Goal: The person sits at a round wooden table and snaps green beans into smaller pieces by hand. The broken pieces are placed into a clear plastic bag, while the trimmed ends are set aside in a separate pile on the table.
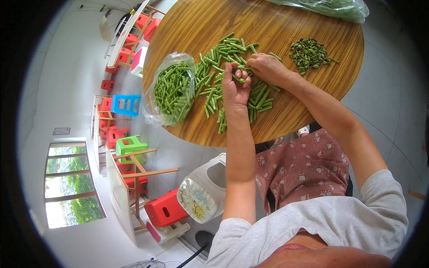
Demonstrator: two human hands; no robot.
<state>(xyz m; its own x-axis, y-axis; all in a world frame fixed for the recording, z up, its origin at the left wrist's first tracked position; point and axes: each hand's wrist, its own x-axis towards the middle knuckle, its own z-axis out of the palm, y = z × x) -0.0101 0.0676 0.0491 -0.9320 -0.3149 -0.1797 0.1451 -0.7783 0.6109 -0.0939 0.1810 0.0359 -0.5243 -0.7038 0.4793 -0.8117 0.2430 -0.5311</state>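
Note:
My left hand [237,85] is turned palm up above the round wooden table [291,110]. Its curled fingers hold a few green bean pieces [238,80]. Close beside it, my right hand [269,68] is bent down, its fingertips closed at the end of a bean piece that reaches toward the left fingers. Cut green beans [231,47] lie scattered under and around both hands. More pieces [262,100] are bunched near my right wrist. Left of the hands, a clear plastic bag [190,60] stands open, full of cut beans [172,90].
A pile of trimmed bean ends [310,53] lies on the table's right. At the far edge rests another plastic bag [335,10] with green contents. A white plastic chair [204,187], a red stool [166,207], a blue stool [125,105] and a green stool [130,146] stand to the left.

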